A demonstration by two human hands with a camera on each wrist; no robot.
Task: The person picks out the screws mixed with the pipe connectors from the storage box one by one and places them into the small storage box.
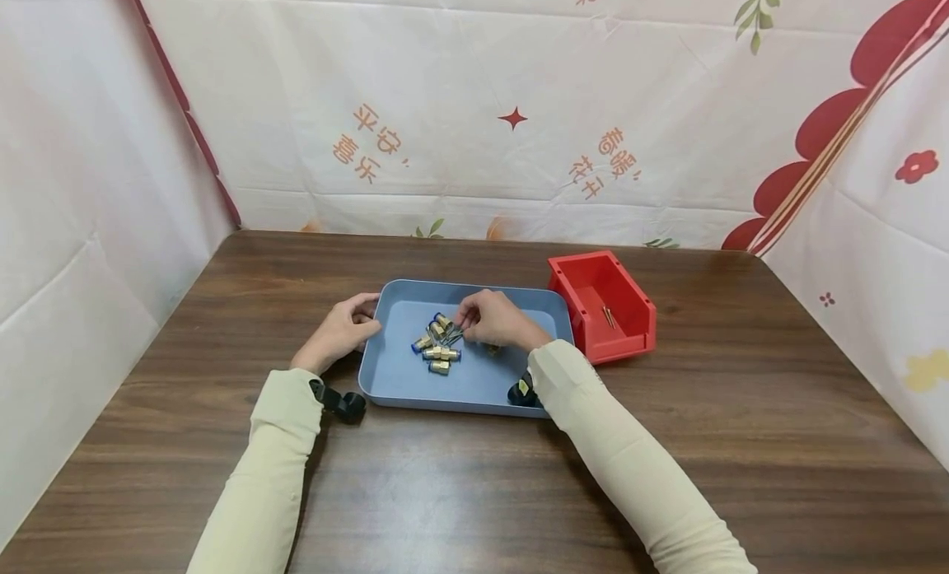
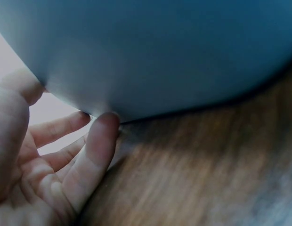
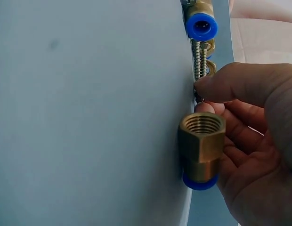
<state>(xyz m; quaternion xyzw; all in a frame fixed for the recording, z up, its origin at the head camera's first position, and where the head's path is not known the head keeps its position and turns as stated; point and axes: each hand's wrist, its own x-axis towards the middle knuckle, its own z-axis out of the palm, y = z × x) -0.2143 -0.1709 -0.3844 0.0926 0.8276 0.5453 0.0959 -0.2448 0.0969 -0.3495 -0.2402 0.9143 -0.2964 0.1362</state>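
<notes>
Wood-grain counter: slim silvery screws lie beside blue-collared brass fittings in tray nearer far edge. Right hand, thumb to fingertip, pinches a screw; left hand, fingers relaxed, touches tray's side.

Blue-grey tray, gold fittings with blue collars, silvery screws, red bin, brown wood-grained table

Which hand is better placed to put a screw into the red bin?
Right hand, probably: thumb at the screws, nearer the red bin. The left hand is at the tray's opposite end.
</notes>
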